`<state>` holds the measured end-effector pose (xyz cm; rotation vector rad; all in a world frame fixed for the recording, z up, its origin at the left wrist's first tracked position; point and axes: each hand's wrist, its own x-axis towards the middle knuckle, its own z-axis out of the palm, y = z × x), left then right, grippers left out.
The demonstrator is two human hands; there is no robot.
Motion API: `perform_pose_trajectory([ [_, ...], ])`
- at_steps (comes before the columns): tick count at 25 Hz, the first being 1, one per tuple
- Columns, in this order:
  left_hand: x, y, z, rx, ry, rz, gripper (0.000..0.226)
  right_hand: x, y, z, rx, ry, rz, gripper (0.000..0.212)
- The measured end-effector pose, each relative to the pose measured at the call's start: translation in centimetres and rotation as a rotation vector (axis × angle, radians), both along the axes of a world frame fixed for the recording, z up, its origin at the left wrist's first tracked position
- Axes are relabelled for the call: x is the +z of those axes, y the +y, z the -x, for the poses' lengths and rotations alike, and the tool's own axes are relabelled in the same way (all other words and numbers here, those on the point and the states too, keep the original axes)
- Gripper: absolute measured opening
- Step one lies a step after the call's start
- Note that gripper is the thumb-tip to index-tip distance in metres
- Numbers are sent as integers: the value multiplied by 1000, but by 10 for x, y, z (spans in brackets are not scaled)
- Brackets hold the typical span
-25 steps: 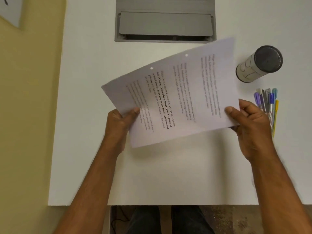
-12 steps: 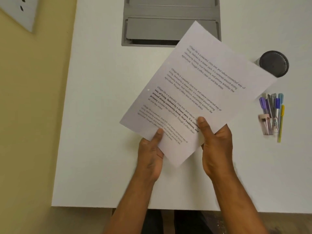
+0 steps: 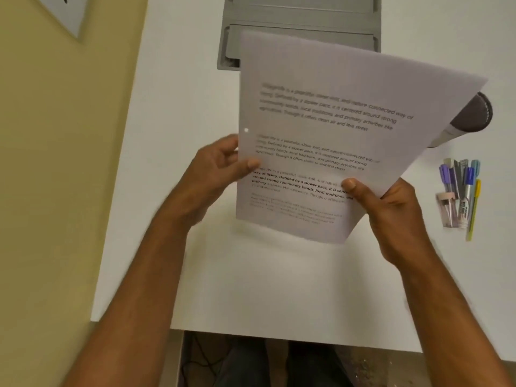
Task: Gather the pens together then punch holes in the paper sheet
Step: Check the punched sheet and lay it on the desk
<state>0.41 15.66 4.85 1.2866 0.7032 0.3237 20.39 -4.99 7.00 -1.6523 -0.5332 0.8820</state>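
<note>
above the desk [image 3: 195, 88], both hands pinch the paper [image 3: 335, 113]: left hand [image 3: 215, 169] on punched edge, right hand [image 3: 391, 208] on bottom corner, long axis pointing away.

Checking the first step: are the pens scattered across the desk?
No, the pens lie bunched side by side in one group on the white desk.

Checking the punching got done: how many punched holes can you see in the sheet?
1, near the left edge of the paper sheet, at, just above the left hand. That hand may hide a second one.
</note>
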Motion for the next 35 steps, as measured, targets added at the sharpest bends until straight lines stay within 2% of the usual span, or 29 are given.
perform_pose_trajectory([
  [4,26,-1,-28,146,-104,-121,17,28,22,-2,20,-116,-7,44],
  [7,29,-15,-32,262,-145,-200,22,33,29,-1,-48,-190,-39,52],
  [13,10,-37,-35,349,-149,-189,37,10,27,0,-150,-207,-49,59],
  [19,-28,-39,-41,352,-41,-117,21,-20,25,-3,-164,-133,14,61],
  [25,-46,-34,-38,400,-56,-52,19,-25,27,-7,-183,-97,35,51],
  [28,-47,-26,-35,463,11,-70,14,-17,33,-6,-145,-123,46,46],
  [32,-40,-18,-20,539,-8,-46,15,-8,42,6,-86,-162,35,29],
  [35,-39,-11,-1,572,10,-30,17,-5,51,20,-39,-189,23,25],
])
